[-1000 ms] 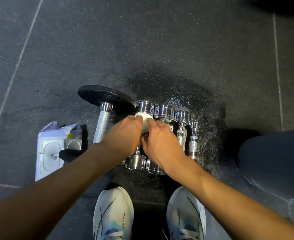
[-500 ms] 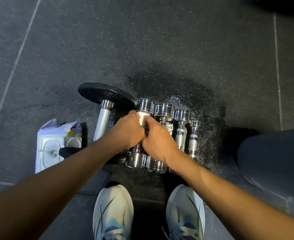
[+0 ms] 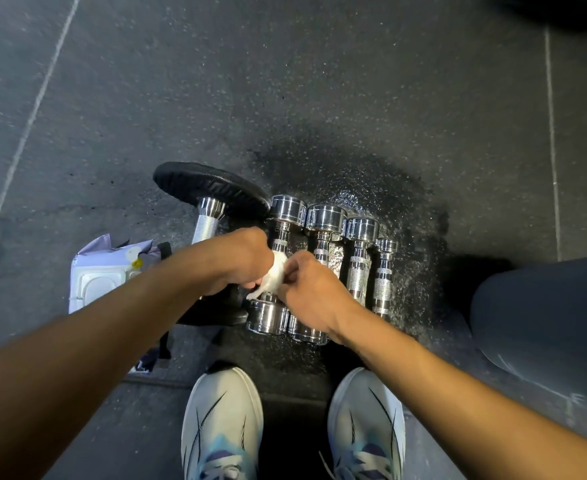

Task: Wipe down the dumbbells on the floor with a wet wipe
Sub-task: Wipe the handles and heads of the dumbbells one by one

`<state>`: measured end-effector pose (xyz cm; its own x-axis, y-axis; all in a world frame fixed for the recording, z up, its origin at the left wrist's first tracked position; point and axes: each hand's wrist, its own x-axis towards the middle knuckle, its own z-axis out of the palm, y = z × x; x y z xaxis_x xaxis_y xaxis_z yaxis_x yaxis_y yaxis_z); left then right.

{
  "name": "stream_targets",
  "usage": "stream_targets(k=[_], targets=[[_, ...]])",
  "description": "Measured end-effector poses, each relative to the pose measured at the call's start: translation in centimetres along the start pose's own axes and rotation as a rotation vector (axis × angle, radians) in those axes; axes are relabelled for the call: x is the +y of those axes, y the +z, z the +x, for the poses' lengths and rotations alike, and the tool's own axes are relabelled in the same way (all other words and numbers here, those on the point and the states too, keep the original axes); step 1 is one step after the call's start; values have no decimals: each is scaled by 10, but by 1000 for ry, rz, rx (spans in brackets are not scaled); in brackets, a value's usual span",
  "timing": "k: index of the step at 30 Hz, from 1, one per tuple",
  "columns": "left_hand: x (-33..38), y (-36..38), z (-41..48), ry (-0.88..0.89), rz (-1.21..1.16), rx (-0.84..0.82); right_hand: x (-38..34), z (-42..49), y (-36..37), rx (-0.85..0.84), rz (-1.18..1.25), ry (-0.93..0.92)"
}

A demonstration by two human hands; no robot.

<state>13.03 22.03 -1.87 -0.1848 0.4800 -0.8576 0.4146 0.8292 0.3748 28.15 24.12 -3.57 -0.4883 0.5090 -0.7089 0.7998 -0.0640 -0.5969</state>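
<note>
Several chrome dumbbells lie side by side on the dark rubber floor, from the largest chrome dumbbell [image 3: 287,211] on the left to the smallest [image 3: 385,275] on the right. A white wet wipe [image 3: 274,274] is wrapped around the handle of the largest one. My left hand [image 3: 240,259] and my right hand [image 3: 307,289] both pinch the wipe from either side, hiding most of that handle. A bigger dumbbell with black plates [image 3: 212,188] lies just to the left.
A wet wipes pack [image 3: 98,275] lies on the floor at the left, under my left forearm. My white shoes [image 3: 223,420] stand right before the dumbbells. A grey-clad knee [image 3: 541,327] is at the right. The floor around the dumbbells is wet.
Both hands with the wipe have slid along the handle toward me, from the far head down to the middle of the handle.
</note>
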Motion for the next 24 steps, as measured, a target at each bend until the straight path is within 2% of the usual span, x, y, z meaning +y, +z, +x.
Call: stream_targets(k=[4,6,9,15,18,21,24], targets=[[9,5,0,66,-132,200,-12,10,-8,71,118,-29],[9,7,1,105,-104,246,-16,11,-12,95,87,-70],[7,3,1,107,30,169,-13,8,-15,56,-69,-89],[6,-2,-6,27,227,-99,-11,-10,-10,-186,-351,-33],[9,5,-9,-8,224,-128,-20,-15,-4,-263,-465,-7],[5,5,-3,-39,67,-107,-29,-10,-5,-270,-417,36],[-1,1,8,-34,-115,-24,-28,-3,-13,-169,-168,71]])
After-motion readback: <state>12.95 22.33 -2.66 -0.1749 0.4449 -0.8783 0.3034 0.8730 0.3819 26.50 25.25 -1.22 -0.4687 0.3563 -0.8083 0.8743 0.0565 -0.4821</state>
